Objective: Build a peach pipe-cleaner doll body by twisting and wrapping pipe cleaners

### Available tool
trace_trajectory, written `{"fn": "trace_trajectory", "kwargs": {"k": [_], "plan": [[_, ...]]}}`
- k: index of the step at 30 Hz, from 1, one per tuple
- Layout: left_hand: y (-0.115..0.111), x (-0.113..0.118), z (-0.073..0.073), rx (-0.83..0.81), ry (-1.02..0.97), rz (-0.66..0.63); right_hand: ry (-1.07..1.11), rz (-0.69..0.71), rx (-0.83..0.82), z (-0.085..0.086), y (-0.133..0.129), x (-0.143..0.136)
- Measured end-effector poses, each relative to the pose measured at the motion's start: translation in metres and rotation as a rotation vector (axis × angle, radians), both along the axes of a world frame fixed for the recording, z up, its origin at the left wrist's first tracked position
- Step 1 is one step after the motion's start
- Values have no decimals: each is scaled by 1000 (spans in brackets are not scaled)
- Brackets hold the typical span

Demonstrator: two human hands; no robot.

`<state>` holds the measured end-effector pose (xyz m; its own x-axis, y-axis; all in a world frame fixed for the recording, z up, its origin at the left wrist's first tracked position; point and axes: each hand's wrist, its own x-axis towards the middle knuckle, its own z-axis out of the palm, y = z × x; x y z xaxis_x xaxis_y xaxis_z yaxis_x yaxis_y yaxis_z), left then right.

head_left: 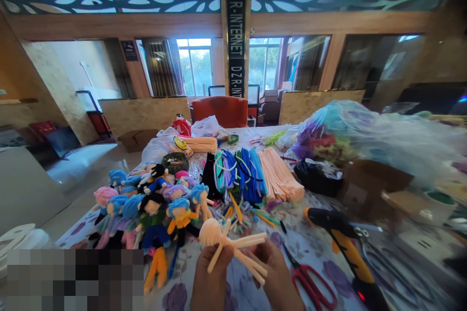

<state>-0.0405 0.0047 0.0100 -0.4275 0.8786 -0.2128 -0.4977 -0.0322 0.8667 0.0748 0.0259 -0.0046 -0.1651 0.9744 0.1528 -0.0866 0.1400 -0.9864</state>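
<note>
Soft, matt fuzz covers the pale doll [210,232] you hold, the same plush nap seen on the finished-looking dolls [155,209] and bundled peach stems [279,175] before you on the smooth, printed covering of the tabletop [189,265]. To your right, the scissors [307,269] pair smooth red plastic handles with metal blades, near a glue gun [350,248] of black and yellow plastic. Beyond them, you face matt brown cardboard in a box [377,180] and crinkled, glossy, see-through plastic in a large bag [386,131].
</note>
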Motion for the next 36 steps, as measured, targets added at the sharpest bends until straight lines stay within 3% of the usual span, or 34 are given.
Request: {"fn": "trace_trajectory", "kwargs": {"k": [2,5,10,15,20,23,26,32,36], "plan": [[0,0,2,-13,5,34,-29,-72,153,11,-4,0],[-2,1,7,-14,7,32,-123,-67,413,23,-9,4],[-3,5,17,37,-6,-60,-176,-85,479,25,-9,6],[-2,8,16,57,-36,-101,-207,-82,306,18,-5,4],[-2,6,9,54,98,-117,-191,-82,172,15,-6,4],[-1,5,6,62,82,-170,-120,-25,36,16,-6,3],[0,6,6,55,61,-131,-41,27,-93,18,-5,1],[-3,8,21,5,169,22,10,79,-216,19,-5,-3],[-8,8,31,-44,221,5,-18,98,-205,21,-9,-4]]}}
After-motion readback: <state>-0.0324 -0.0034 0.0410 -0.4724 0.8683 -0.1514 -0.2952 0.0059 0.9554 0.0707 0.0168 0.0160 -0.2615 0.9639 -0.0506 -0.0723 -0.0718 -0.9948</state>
